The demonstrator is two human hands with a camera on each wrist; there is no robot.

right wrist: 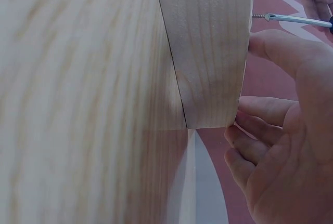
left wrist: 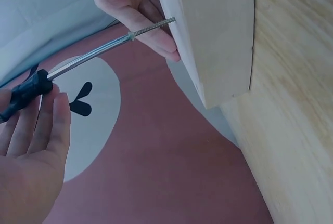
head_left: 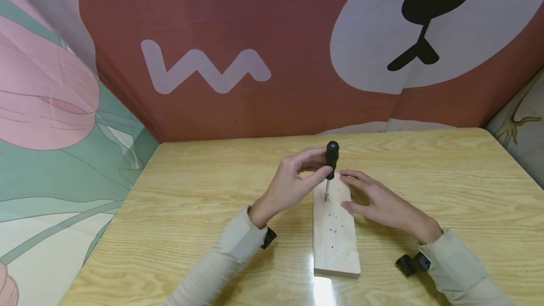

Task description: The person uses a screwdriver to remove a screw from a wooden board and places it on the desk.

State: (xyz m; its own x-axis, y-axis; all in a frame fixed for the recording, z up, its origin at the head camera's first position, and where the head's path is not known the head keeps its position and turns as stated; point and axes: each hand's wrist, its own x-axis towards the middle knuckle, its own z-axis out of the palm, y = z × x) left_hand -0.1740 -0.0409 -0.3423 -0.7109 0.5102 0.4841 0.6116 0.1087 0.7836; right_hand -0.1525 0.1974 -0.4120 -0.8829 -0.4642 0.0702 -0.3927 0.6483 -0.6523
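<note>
Tabletop below, left fingers grip a screwdriver, right fingers spread against a board; only wrist views reveal screw threads.

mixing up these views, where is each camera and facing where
Head: worn on the head, facing forward and down at the board; left hand, right hand and sleeves show.
Left wrist: worn there, facing the screwdriver, screw and board; both hands show.
Right wrist: worn there, facing board and table; right hand and part of left show.
Both wrist views share screw and board.
</note>
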